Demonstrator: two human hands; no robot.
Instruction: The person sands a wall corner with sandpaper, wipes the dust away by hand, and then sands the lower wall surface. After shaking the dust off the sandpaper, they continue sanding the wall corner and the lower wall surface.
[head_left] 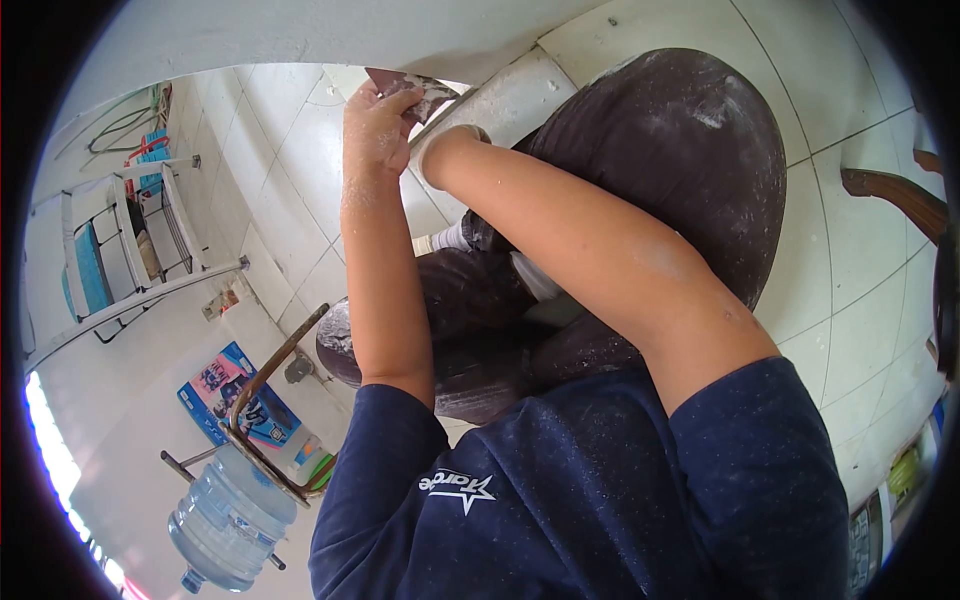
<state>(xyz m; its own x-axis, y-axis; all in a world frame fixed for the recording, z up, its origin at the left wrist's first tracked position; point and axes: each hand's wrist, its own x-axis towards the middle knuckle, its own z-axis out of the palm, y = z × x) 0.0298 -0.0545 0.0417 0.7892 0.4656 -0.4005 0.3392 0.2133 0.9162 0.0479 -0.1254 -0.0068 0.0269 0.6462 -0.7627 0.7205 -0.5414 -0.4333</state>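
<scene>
My left hand is closed on a piece of dark reddish-brown sandpaper, its thumb lying over the sheet. White powder coats both the sheet and the skin. Just above is the curved lower edge of a large white surface. My right hand is bent away at the wrist, close beside the left one. Its fingers are hidden, so I cannot make out whether it holds anything. Near it lies a pale, dusty flat panel.
My dust-marked dark trouser knee is raised at right on the tiled floor. At left are a white metal rack, a brown metal tube frame, a large water bottle and a blue printed box. Curved wooden legs stand far right.
</scene>
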